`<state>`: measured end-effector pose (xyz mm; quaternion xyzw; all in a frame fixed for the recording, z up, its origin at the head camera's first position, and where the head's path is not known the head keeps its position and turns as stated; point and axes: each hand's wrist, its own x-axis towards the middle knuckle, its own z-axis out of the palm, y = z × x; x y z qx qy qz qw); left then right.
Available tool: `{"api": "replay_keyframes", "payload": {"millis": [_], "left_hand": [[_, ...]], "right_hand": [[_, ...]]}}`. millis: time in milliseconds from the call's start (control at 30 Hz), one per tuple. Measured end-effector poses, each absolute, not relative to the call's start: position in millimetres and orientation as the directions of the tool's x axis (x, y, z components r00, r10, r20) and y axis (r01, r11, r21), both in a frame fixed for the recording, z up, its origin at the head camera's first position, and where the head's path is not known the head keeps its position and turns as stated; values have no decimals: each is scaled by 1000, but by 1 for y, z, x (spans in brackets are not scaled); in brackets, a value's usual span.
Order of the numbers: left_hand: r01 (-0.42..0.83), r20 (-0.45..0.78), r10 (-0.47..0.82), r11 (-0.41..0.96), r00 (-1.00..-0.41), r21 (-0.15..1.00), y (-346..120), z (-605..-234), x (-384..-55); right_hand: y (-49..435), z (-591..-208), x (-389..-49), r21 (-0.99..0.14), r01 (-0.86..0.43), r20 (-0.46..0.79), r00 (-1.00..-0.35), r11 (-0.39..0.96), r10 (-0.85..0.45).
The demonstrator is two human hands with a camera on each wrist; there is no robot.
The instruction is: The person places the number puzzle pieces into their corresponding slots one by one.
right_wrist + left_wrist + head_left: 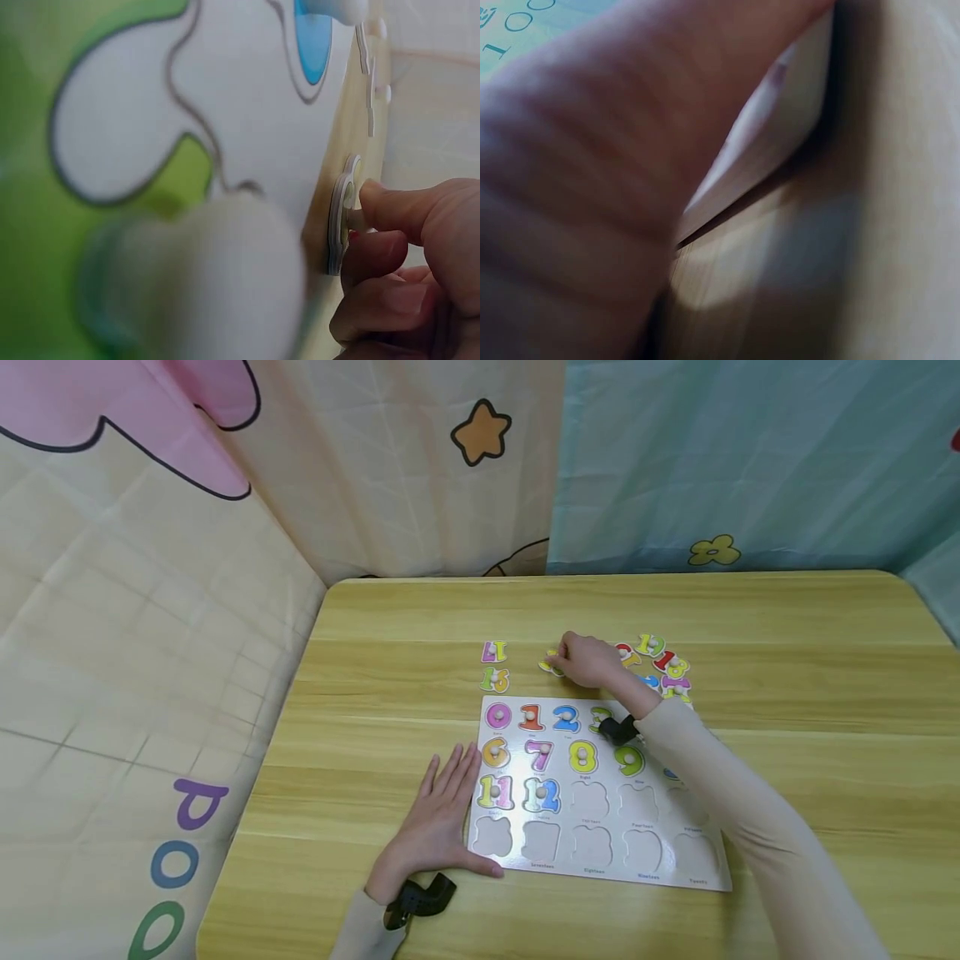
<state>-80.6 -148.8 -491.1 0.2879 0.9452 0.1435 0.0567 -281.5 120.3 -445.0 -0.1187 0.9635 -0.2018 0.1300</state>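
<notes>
A white number puzzle board (562, 852) lies on the table, with colored knobbed number pieces such as a purple 0 (498, 717) and a blue 12 (542, 794) set in it. Bare recesses show in its lower rows. My left hand (442, 818) spreads its straight fingers along the board's left edge, thumb at the lower corner. Beyond the board's far edge, my right hand (588, 660) pinches the small knob of a yellowish number piece (551, 663) between thumb and finger. Edge-on in the right wrist view, that piece (342, 217) stays close to the tabletop.
Two loose number pieces, one purple and yellow (493, 652) and one green and orange (495, 679), lie behind the board's left part. Several more, including a red and yellow one (671, 665), cluster beyond its right part, partly behind my right arm. Printed curtains border the table (360, 693).
</notes>
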Motion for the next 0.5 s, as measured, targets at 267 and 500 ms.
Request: {"api": "replay_keyframes", "payload": {"millis": [267, 500], "left_hand": [[526, -25, 557, 797, -830, 298, -150, -492, -80], [522, -35, 558, 796, -829, 308, -150, -490, -80]], "right_hand": [[121, -444, -279, -442, -211, -153, -940, 872, -305], [138, -431, -263, -514, -276, -79, -928, 812, -365]]}}
